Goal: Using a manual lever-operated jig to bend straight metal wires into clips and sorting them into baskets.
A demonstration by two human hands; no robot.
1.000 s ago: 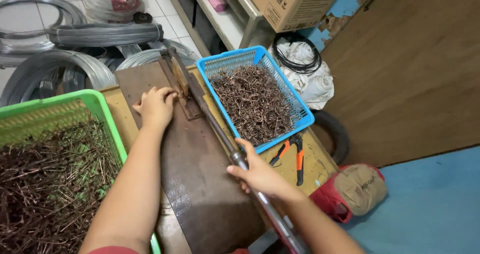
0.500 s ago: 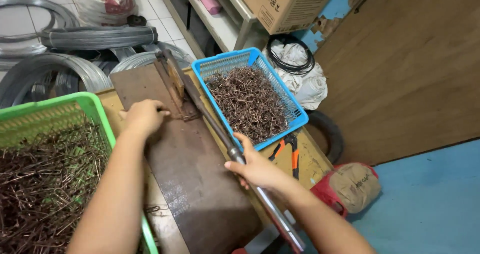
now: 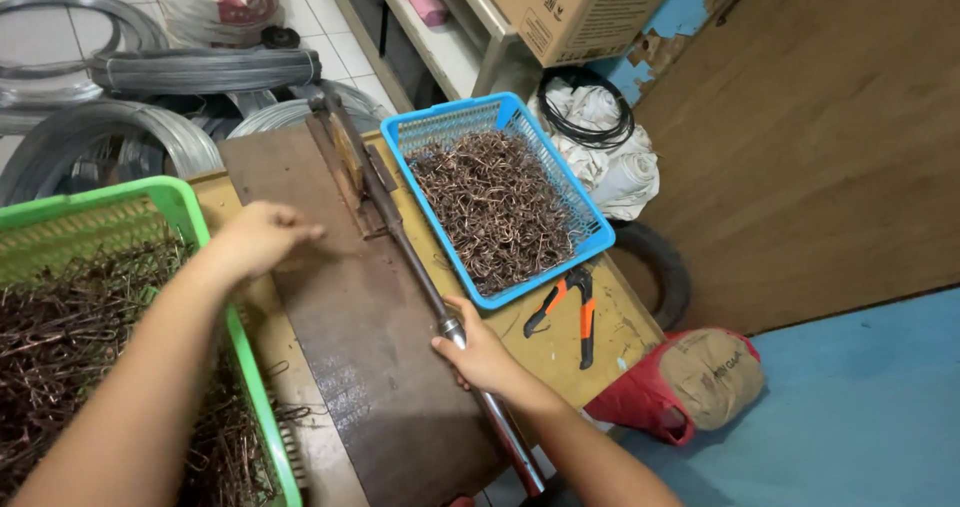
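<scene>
Lever [image 3: 420,272] is clenched near its lower end by the right hand [image 3: 478,352]; its long axis runs up-left to the hinge, where the left hand [image 3: 255,237] rests loosely curled, holding nothing visible.

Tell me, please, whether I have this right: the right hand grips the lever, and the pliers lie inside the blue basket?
Not quite. The right hand does grip the lever, but the head view shows the pliers lying on the table, beside the blue basket.

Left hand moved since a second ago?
Yes. The left hand has pulled back from the pivot end of the long metal lever, toward the green plastic basket.
</scene>
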